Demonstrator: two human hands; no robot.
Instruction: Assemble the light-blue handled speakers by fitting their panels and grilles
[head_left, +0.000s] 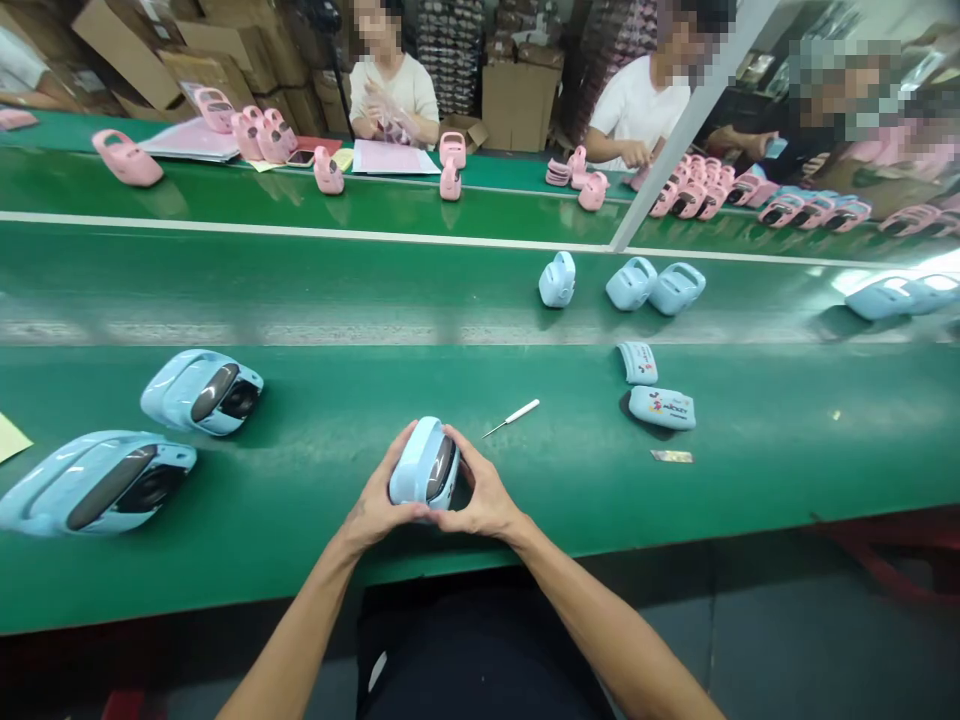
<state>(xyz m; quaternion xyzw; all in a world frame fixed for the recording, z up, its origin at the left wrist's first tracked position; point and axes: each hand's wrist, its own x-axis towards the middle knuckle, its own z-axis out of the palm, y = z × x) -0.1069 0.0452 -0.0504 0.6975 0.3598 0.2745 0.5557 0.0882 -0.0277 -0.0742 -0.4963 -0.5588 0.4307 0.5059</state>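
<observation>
Underside of small pale-blue glossy plastic handheld device hidden by fingers; dark rounded window on front partly visible. Left hand wrapped round left side, right hand round right side, both closed on device, thumbs meeting below it, near front edge of green matte bench. Two larger-looking pale-blue devices of same kind lying left, farthest one cut off by frame edge. Thin white-handled metal pick just right of hands, apart. Two pale-blue printed cover plates further right, print too small to read. Open bench between. Pink devices and blurred co-workers across far side.
</observation>
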